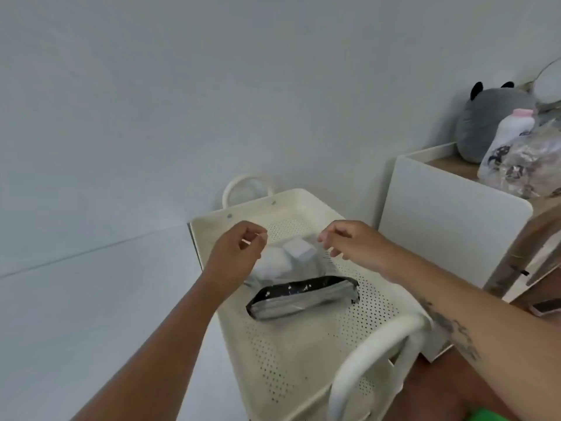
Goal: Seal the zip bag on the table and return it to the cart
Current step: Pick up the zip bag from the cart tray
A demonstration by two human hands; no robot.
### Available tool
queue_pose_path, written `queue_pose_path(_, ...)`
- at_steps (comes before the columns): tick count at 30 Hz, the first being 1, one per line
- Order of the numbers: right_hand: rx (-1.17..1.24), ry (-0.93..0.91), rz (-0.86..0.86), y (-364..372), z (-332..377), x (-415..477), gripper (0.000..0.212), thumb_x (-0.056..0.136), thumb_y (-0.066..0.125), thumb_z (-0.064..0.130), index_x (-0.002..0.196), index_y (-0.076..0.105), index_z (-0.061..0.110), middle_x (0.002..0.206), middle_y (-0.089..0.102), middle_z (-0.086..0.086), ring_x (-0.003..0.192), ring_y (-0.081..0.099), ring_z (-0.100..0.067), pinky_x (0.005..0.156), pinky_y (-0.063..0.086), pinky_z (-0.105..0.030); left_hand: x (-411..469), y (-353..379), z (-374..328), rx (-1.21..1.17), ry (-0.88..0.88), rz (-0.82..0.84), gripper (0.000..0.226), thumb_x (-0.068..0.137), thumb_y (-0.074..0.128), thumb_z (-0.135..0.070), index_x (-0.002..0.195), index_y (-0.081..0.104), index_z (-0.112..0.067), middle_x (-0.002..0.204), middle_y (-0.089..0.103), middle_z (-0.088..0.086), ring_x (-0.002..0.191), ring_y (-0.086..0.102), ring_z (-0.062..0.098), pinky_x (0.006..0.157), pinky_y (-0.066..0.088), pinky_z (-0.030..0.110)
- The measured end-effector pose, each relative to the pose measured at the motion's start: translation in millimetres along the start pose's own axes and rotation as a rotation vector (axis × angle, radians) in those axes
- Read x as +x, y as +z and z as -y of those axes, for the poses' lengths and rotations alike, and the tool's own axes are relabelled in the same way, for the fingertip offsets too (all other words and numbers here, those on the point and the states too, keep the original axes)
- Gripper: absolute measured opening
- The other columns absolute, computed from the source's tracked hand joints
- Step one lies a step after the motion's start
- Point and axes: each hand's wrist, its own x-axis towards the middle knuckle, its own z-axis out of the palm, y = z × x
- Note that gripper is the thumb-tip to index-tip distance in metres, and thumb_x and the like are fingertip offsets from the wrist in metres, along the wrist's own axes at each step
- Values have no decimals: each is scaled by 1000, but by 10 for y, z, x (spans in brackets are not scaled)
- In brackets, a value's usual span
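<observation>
Both hands pinch top corners of clear zip bag (pixel 283 262) over cart tray (pixel 306 354): left hand (pixel 235 256), right hand (pixel 353 244). Film thin, limp, slippery; white blocks inside seem light. Corner hold best, I judge.

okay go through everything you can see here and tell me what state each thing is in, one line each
zip bag: held up by its top corners over the tray; seal unclear
left hand: pinching one top corner
right hand: pinching the other corner
black and silver pouch: lying flat in tray
cart tray: holds the pouch
</observation>
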Motion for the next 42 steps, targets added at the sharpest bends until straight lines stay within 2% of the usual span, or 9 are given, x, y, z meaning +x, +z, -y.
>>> queue_pose_path(7,-99,59,247,-248,-194,-428,55,63,67,72,99,69,31,110,68,8,102,65,-14,87,51,-32,-407,-15,35,129,194,-60,22,84,58,-57,86,64,-36,92,66,-20,86,58,1,69,44,18)
queue_pose_path(14,-274,141,285,-215,-271,-599,34,80,75,35,112,64,38,111,63,9,101,61,-8,87,47,-26,-770,-52,64,689,176,27,70,60,46,-88,111,52,-40,101,52,-15,101,45,10,93,30,34)
queue_pose_path(19,-320,91,203,-213,-251,-569,12,80,72,28,92,67,30,101,69,4,88,64,-12,76,49,-26,-815,-67,64,659,258,66,27,78,58,-63,93,54,-41,87,59,-20,91,51,9,87,34,32)
queue_pose_path(23,-23,43,162,-279,-104,-529,7,89,64,21,93,60,17,95,66,-5,81,60,-19,74,50,-31,-738,-92,0,540,299,-22,18,89,57,-45,86,50,-28,88,57,-8,81,54,13,74,47,32)
queue_pose_path(28,166,-140,-29,-251,371,-422,7,95,56,23,88,55,20,92,55,-6,81,57,-17,68,57,-30,-572,-150,-268,323,278,-210,25,98,43,-39,75,38,-31,72,51,-7,62,47,4,56,37,29)
queue_pose_path(30,151,-184,-111,-168,608,-379,8,97,53,26,90,52,21,96,56,-4,81,58,-16,67,58,-29,-505,-248,-384,307,266,-312,26,98,38,-43,76,35,-29,68,49,-6,59,46,10,54,37,33)
queue_pose_path(32,123,-241,-207,-106,850,-361,8,98,49,28,91,49,24,99,56,-2,81,61,-17,60,56,-23,-442,-397,-495,322,289,-395,30,97,36,-47,79,34,-23,63,48,-5,55,44,18,51,36,33)
queue_pose_path(36,105,-375,-334,-11,1304,-358,9,99,45,28,91,45,27,93,55,2,64,64,-17,45,48,-15,-347,-817,-704,272,340,-496,36,96,42,-48,77,38,-18,59,45,-5,53,39,14,49,35,31)
queue_pose_path(42,167,-420,-296,465,1842,-238,15,99,46,27,93,57,19,90,62,-3,61,67,-18,60,56,-27,-348,-1606,-720,223,323,-598,41,90,52,-54,75,43,-16,61,44,-7,52,37,11,50,35,26)
